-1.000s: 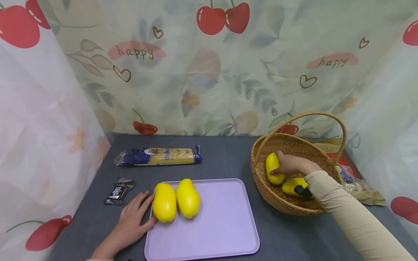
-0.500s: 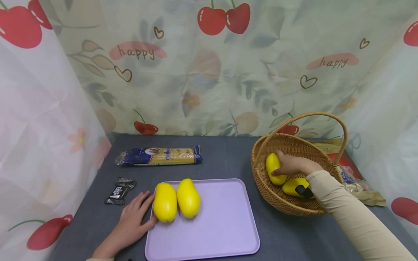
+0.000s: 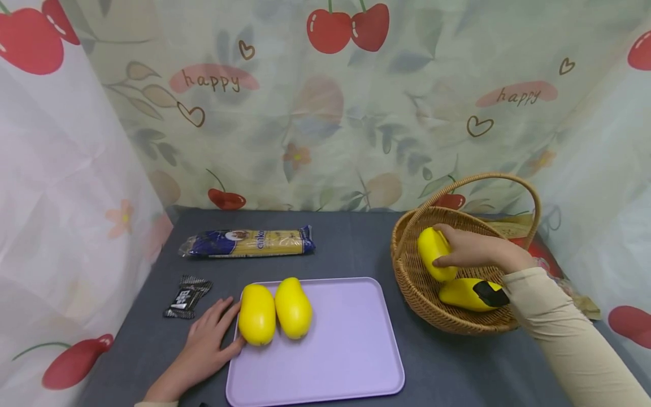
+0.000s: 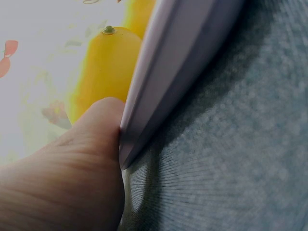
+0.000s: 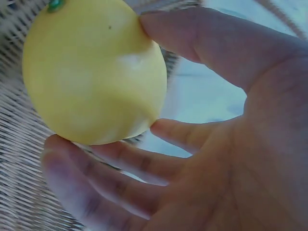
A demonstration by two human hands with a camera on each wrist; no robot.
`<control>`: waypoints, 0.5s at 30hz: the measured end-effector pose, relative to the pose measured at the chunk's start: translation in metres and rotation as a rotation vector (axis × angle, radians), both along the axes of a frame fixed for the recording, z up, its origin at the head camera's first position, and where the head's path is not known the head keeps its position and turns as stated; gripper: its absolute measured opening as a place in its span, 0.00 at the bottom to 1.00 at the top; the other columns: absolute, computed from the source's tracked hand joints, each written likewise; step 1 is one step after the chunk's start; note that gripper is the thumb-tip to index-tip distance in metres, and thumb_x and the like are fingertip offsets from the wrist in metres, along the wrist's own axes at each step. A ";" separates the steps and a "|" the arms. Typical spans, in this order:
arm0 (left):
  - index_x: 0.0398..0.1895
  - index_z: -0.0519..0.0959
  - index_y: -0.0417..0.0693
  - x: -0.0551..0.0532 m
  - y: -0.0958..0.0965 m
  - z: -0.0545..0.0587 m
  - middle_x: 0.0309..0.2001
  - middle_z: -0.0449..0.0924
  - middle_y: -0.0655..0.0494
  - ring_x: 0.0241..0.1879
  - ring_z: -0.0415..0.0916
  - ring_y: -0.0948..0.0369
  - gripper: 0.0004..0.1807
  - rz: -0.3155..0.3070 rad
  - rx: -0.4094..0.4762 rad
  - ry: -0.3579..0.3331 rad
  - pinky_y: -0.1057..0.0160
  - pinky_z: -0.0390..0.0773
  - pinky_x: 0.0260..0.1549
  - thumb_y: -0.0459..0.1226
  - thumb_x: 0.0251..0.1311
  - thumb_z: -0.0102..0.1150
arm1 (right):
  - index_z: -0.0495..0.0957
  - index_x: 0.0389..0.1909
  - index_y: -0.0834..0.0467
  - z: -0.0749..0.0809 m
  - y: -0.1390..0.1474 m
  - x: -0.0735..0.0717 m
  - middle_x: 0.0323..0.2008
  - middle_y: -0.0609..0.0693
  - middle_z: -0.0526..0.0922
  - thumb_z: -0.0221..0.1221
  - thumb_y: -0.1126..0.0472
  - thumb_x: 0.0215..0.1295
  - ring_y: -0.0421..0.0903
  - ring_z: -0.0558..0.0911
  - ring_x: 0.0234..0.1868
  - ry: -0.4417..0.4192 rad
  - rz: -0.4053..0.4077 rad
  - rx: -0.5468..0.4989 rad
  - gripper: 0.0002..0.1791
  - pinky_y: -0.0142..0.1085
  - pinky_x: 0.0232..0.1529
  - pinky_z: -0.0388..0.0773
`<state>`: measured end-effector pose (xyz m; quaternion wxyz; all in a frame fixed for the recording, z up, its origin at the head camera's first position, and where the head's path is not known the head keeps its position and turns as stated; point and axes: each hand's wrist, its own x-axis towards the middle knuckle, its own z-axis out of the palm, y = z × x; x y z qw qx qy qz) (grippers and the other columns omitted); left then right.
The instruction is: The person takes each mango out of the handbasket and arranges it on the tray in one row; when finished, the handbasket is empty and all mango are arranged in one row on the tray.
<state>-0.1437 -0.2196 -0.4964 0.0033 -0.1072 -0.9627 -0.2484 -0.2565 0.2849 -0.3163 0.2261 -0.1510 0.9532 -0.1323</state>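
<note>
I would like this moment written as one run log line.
right hand: grips yellow fruit at basket | left hand: touches tray rim | tray: two yellow fruits

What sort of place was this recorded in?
Probably a staged tabletop booth rather than a working kitchen: cherry-printed sheets close off the back and both sides, and a tray and a basket are set out on a dark grey table.

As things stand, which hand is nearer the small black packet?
Left. The left hand, touching the tray, is close beside the black packet; the right hand is far to its right, at the basket, gripping a yellow fruit.
</note>
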 end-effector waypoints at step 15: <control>0.71 0.62 0.50 -0.004 -0.001 -0.004 0.70 0.58 0.39 0.69 0.49 0.38 0.41 0.002 -0.007 -0.010 0.30 0.52 0.56 0.55 0.57 0.61 | 0.46 0.73 0.62 0.050 -0.024 0.070 0.61 0.60 0.67 0.61 0.43 0.62 0.50 0.72 0.49 0.199 0.045 -0.099 0.49 0.43 0.46 0.73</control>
